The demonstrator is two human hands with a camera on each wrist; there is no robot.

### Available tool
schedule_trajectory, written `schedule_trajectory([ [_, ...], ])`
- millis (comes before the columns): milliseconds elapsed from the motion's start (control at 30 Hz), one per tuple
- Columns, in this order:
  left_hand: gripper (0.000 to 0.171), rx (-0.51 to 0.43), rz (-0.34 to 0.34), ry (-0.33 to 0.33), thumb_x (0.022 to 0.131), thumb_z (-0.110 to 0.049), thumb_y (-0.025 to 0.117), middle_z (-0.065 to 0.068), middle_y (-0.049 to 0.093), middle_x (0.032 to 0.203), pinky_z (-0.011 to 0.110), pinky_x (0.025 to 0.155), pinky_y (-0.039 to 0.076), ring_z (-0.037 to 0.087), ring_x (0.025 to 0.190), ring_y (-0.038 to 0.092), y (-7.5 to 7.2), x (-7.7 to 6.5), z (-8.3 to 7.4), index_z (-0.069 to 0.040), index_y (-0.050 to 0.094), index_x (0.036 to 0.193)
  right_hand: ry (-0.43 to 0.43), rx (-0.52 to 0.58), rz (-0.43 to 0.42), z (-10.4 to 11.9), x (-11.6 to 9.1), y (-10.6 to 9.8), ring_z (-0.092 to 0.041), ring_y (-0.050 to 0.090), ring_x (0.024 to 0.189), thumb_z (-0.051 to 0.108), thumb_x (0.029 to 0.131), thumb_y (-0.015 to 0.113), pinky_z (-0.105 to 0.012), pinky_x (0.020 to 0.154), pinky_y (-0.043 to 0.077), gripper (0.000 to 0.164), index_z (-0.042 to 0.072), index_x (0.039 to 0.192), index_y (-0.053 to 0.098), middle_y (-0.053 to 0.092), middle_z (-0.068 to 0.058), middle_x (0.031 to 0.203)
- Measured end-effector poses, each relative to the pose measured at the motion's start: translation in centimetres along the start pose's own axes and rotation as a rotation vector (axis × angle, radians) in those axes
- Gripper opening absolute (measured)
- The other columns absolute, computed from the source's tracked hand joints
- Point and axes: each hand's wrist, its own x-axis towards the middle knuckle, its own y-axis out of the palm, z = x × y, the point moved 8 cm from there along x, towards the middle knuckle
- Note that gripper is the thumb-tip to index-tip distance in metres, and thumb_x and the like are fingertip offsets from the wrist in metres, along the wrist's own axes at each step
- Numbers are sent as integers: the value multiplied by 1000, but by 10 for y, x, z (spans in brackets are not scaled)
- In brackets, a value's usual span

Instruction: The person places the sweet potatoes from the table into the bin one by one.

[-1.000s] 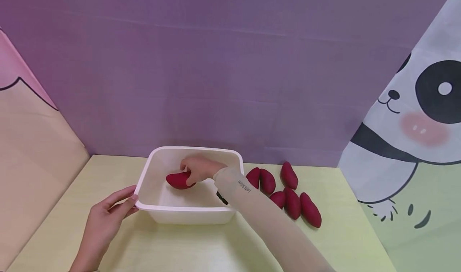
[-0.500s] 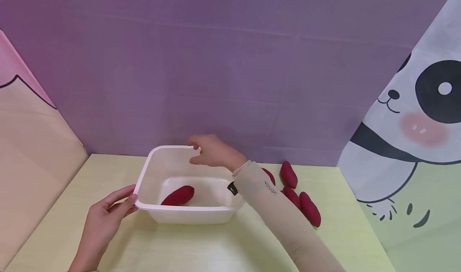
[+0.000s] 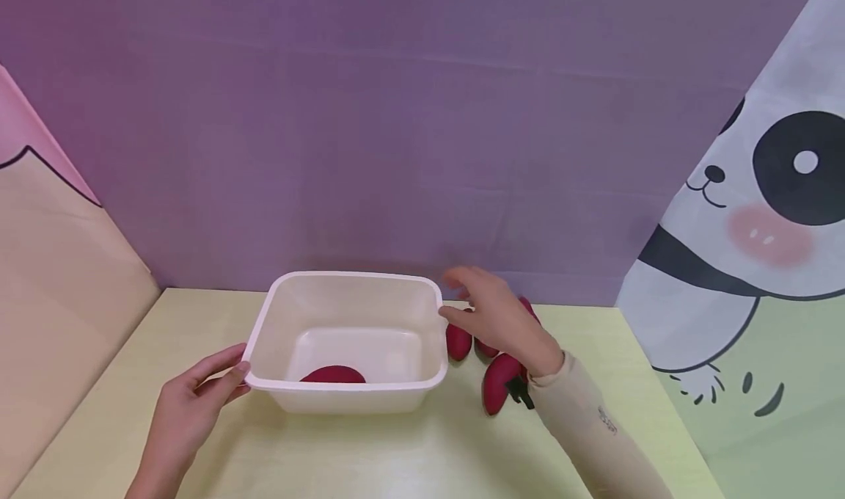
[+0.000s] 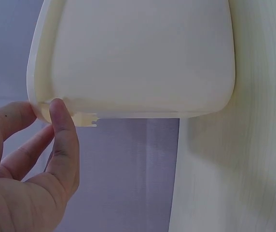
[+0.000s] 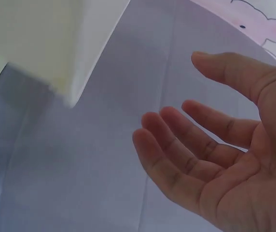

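Note:
A white plastic basin (image 3: 350, 399) stands on the table with one red-purple sweet potato (image 3: 333, 373) inside, partly hidden by the front wall. My left hand (image 3: 191, 403) pinches the basin's left rim between thumb and fingers; the left wrist view shows this grip close up on the basin wall (image 4: 143, 53). To the right of the basin, my right hand (image 3: 498, 319) hangs over several more sweet potatoes (image 3: 498, 383), partly covering them. Its fingers are spread and loosely bent around nothing, as the right wrist view of the right hand (image 5: 215, 154) also shows.
The pale wooden table (image 3: 343, 455) ends at a purple cloth backdrop (image 3: 370, 154) right behind the basin. A panda-printed cloth (image 3: 759, 213) hangs on the right, and a beige and pink one (image 3: 59, 264) on the left.
My right hand has let go of a sweet potato in the basin, lifted out and moved right over the others. That sweet potato has shifted towards the front wall. The left hand keeps its grip.

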Motion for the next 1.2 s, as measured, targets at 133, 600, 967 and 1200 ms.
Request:
schedule_trajectory([
  [133,38,4,-2,-5,93,-14,75,-10,72,106,25,79,62,8,84,72,-2,1,0,1,67,127,2,-11,-96,-18,-31,-15,-22,64,96,15,90,77,-36,81,62,42,6,127,61,63,-6,120],
  [600,39,18,8,3,93,-13,75,-10,72,107,24,80,62,8,85,72,-9,6,2,1,66,128,151,-69,-300,-85,-110,-24,-25,65,96,5,86,79,-43,77,64,44,3,126,61,63,-10,116],
  [967,41,64,7,-10,94,-17,74,-14,71,108,21,80,61,8,85,72,-12,8,3,0,65,131,302,-122,-381,-147,-161,0,-37,64,93,2,82,80,-46,72,61,45,-5,122,61,61,-22,111],
  [1200,41,60,11,-15,95,-17,73,-15,71,108,20,80,61,9,84,73,-14,8,2,0,65,131,418,-98,-359,-175,-175,15,-42,64,93,6,84,79,-53,77,59,45,-9,122,59,60,-27,110],
])
